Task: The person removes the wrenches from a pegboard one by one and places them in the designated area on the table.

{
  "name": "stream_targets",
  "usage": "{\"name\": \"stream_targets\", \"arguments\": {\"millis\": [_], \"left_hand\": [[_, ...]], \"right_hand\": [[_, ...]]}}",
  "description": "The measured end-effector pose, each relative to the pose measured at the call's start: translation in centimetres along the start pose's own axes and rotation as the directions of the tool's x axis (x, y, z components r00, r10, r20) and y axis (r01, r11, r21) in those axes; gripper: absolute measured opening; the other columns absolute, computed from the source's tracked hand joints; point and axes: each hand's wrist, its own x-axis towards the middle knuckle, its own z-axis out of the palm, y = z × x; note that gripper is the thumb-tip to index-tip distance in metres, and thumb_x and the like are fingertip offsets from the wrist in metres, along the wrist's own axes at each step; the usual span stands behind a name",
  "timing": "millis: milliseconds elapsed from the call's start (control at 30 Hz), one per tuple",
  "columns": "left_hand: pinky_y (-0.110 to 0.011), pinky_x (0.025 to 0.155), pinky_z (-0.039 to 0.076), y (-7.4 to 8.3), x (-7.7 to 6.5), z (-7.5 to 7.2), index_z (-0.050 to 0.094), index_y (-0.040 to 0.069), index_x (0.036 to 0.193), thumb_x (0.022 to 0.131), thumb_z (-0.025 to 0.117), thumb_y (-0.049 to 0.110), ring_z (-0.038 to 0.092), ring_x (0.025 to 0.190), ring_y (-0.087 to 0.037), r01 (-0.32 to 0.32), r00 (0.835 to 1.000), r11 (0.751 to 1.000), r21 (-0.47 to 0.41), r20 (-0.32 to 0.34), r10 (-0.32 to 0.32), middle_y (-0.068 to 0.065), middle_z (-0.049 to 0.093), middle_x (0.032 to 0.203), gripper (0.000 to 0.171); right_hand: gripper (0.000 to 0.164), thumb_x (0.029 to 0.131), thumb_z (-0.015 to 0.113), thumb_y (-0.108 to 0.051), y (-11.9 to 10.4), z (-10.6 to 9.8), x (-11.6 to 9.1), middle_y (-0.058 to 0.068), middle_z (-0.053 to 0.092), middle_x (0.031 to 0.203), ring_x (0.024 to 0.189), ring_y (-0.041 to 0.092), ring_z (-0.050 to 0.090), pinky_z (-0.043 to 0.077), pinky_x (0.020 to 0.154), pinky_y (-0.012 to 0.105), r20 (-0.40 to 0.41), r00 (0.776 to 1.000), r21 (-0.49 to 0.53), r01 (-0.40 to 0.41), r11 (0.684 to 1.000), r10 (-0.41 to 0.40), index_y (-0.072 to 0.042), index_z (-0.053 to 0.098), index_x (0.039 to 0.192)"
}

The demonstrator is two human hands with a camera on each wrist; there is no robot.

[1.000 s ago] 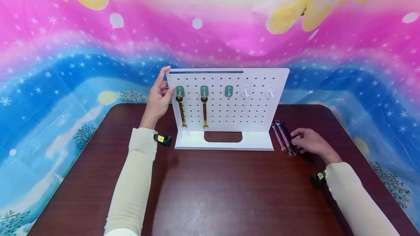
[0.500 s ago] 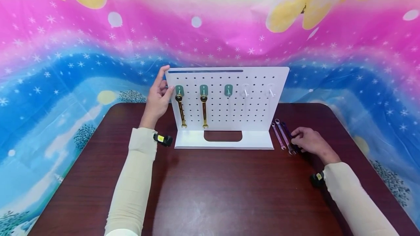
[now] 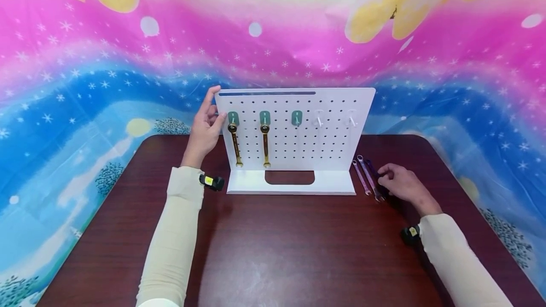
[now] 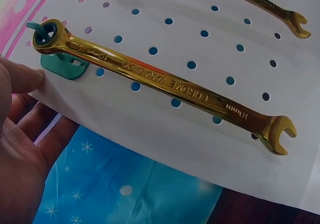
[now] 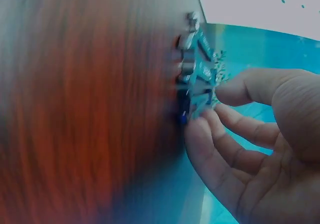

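Left hand (image 3: 204,129) pinching a white pegboard (image 3: 281,147), right hand (image 3: 404,184) at a dark wrench (image 3: 373,170).
Gold combination wrenches (image 3: 235,145) hang from two green hooks (image 3: 233,117) on the board. Right of it on the tabletop (image 3: 277,240), two pinkish wrenches (image 3: 369,178) lie beside the dark one; the right hand's fingers are bent there, and whether they grip it cannot be told.

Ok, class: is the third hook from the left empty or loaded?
Empty: nothing hangs from the third hook, while both hooks left of it hold gold wrenches.
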Motion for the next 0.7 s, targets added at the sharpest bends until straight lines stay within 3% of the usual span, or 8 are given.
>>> {"name": "stream_targets", "arguments": {"millis": [100,200,400,700], "left_hand": [[-0.041,0.075,0.047,0.1,0.0,-0.1,0.037,0.027,0.159,0.106,0.052,-0.002,0.062,0.083,-0.036,-0.006,1.000,1.000,0.006,0.002,0.006,-0.025,0.066,0.116,0.062],[-0.037,0.071,0.045,0.1,-0.1,-0.1,0.037,0.026,0.159,0.105,0.052,-0.003,0.058,0.079,-0.042,-0.012,1.000,1.000,0.007,0.002,0.012,-0.026,0.065,0.113,0.062],[-0.040,0.073,0.046,0.0,0.0,0.1,0.038,0.027,0.159,0.106,0.051,-0.003,0.059,0.082,-0.039,0.000,1.000,1.000,0.001,-0.002,0.000,-0.025,0.065,0.113,0.062],[-0.043,0.073,0.045,0.0,0.0,0.1,0.037,0.028,0.158,0.106,0.051,-0.003,0.057,0.080,-0.040,0.001,1.000,1.000,-0.008,-0.002,-0.001,-0.025,0.064,0.111,0.063]], "right_hand": [[0.029,0.099,0.061,-0.014,-0.9,0.3,-0.2,0.013,0.067,0.097,0.078,0.025,0.061,0.047,0.072,0.042,-0.083,0.996,-0.038,0.036,0.999,-0.039,0.004,0.062,0.122],[0.028,0.099,0.061,-0.012,-2.2,0.9,-0.4,0.013,0.068,0.099,0.082,0.026,0.061,0.046,0.074,0.043,-0.131,0.988,-0.016,0.077,0.997,-0.078,0.001,0.063,0.123],[0.026,0.101,0.059,-0.009,-5.5,2.6,-0.6,0.012,0.068,0.099,0.075,0.024,0.062,0.051,0.063,0.036,-0.143,0.976,0.066,0.174,0.983,-0.164,-0.002,0.064,0.125],[0.024,0.101,0.063,-0.008,-10.2,5.2,0.4,0.012,0.069,0.101,0.088,0.030,0.067,0.057,0.070,0.036,-0.137,0.961,0.154,0.260,0.953,-0.240,-0.002,0.067,0.124]]}}
